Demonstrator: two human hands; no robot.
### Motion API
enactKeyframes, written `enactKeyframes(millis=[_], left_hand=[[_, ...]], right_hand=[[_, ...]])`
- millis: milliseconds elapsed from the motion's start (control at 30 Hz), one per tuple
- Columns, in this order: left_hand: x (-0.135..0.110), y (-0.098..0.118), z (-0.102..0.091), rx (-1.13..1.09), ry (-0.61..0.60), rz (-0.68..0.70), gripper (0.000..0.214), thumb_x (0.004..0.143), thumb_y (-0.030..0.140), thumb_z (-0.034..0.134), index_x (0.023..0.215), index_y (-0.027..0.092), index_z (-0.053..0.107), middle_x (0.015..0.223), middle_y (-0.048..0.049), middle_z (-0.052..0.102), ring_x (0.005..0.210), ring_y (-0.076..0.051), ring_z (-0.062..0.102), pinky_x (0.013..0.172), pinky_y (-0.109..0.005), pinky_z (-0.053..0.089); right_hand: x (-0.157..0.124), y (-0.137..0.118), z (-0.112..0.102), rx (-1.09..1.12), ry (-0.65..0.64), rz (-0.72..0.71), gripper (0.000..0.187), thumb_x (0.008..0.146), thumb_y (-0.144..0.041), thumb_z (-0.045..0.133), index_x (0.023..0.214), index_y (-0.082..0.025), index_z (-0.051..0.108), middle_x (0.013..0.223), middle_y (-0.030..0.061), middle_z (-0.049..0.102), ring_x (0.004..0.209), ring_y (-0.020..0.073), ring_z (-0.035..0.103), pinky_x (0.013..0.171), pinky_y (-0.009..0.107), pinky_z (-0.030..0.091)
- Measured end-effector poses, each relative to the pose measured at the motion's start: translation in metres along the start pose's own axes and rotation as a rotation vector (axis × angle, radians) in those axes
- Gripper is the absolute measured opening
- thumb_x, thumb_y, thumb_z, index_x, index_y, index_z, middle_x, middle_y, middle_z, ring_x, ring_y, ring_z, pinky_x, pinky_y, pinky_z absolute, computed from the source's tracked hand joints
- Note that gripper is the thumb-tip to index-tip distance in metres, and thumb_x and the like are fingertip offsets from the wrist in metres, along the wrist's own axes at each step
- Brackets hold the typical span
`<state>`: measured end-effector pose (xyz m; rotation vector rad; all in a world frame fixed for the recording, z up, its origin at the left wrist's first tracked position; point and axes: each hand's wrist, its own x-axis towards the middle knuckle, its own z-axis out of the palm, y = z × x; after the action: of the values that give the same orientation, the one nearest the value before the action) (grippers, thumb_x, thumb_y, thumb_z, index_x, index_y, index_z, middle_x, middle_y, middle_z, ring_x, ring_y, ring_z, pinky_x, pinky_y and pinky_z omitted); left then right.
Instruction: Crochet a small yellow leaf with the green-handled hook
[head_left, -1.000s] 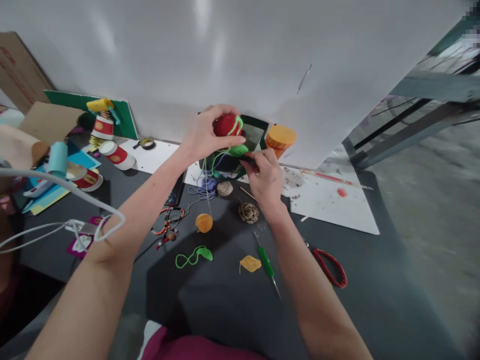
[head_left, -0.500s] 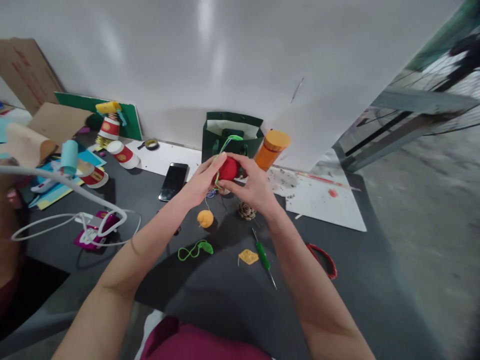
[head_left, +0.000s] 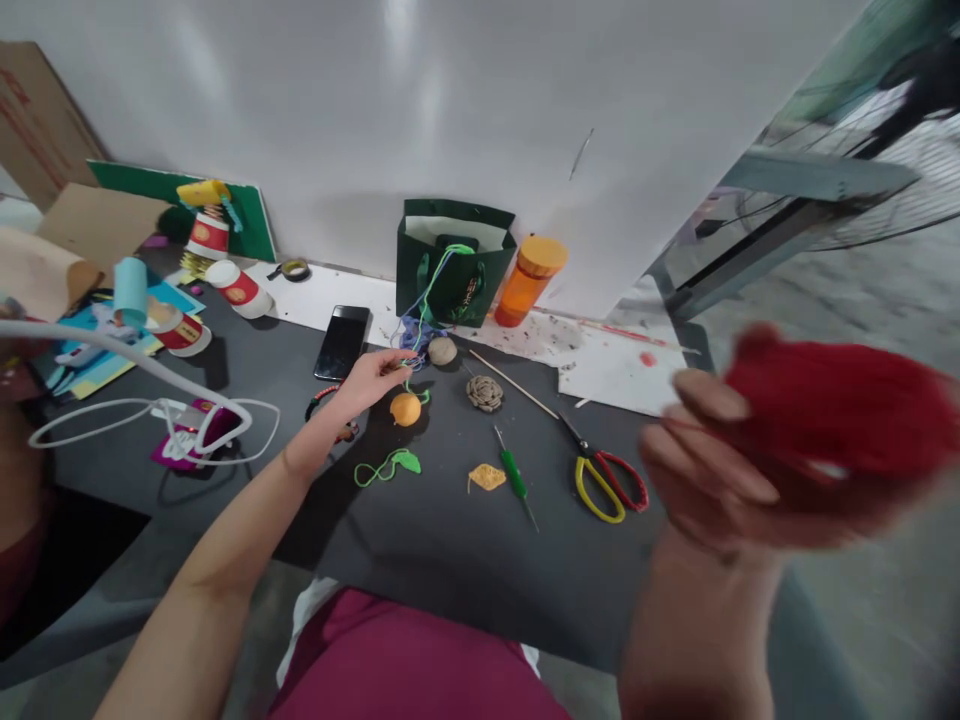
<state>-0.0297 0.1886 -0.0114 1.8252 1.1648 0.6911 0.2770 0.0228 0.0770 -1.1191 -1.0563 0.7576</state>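
Note:
My right hand [head_left: 705, 470] is lifted at the right, close to the camera, its fingers wrapped round a red yarn ball [head_left: 847, 430]; both are blurred. Over the table my left hand [head_left: 375, 378] has its fingertips pinched together on a strand of green yarn [head_left: 426, 305], which runs down from the dark green paper bag [head_left: 457, 290]. Just below those fingertips lies a small orange yarn ball [head_left: 406, 409]. Blue yarn [head_left: 414, 335] and a beige yarn ball [head_left: 442, 351] rest in front of the bag.
Around the middle lie a brown crocheted rosette [head_left: 484, 393], a green-handled crochet hook [head_left: 515, 474], a yellow crocheted piece [head_left: 487, 477], a green crocheted leaf [head_left: 408, 460] and scissors [head_left: 600, 470]. An orange jar [head_left: 525, 285] stands beside the bag. A phone [head_left: 343, 342] and white cable [head_left: 150, 350] are leftward.
My hands have parted. The right one has carried the red yarn ball right and up toward the camera; the left has lowered to the green strand. The scissors now show fully.

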Motion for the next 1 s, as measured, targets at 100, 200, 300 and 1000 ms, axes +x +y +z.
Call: enactKeyframes(millis=[100,200,300,1000], left_hand=[[-0.015,-0.002,-0.007,0.145,-0.038,0.002,0.038,0.086,0.024,0.066,0.122,0.020,0.075,0.117,-0.0123,0.075,0.104,-0.027,0.071,0.089,-0.041,0.058],[-0.034,0.004,-0.009,0.306,-0.016,0.016,0.042,0.089,0.022,0.062,0.130,0.022,0.072,0.142,-0.0139,0.065,0.128,-0.032,0.062,0.110,-0.050,0.049],[-0.053,0.008,0.000,0.435,-0.014,0.029,0.048,0.097,0.036,0.059,0.142,0.023,0.064,0.137,-0.0155,0.063,0.129,-0.034,0.060,0.112,-0.053,0.047],[-0.005,0.017,0.008,0.483,-0.135,0.164,0.049,0.092,0.024,0.065,0.141,0.020,0.065,0.153,-0.0134,0.058,0.134,-0.030,0.061,0.114,-0.045,0.050]], right_hand=[[-0.034,-0.002,-0.012,-0.011,0.046,0.011,0.041,0.087,-0.074,0.056,0.123,-0.059,0.067,0.058,0.0007,0.053,0.029,0.0089,0.020,0.038,0.038,0.013],[-0.058,0.008,0.004,0.117,-0.212,0.104,0.063,0.071,-0.079,0.072,0.124,-0.046,0.070,0.087,0.0081,0.075,0.043,0.0174,0.056,0.035,0.034,0.033],[-0.071,0.027,0.034,0.057,-0.574,0.383,0.057,0.075,-0.058,0.084,0.126,-0.036,0.071,0.112,0.0075,0.078,0.084,0.0240,0.076,0.067,0.037,0.062],[-0.082,0.098,0.088,0.558,-0.275,0.788,0.062,0.065,-0.039,0.090,0.122,-0.027,0.068,0.102,0.0052,0.077,0.073,0.0147,0.070,0.059,0.025,0.050]])
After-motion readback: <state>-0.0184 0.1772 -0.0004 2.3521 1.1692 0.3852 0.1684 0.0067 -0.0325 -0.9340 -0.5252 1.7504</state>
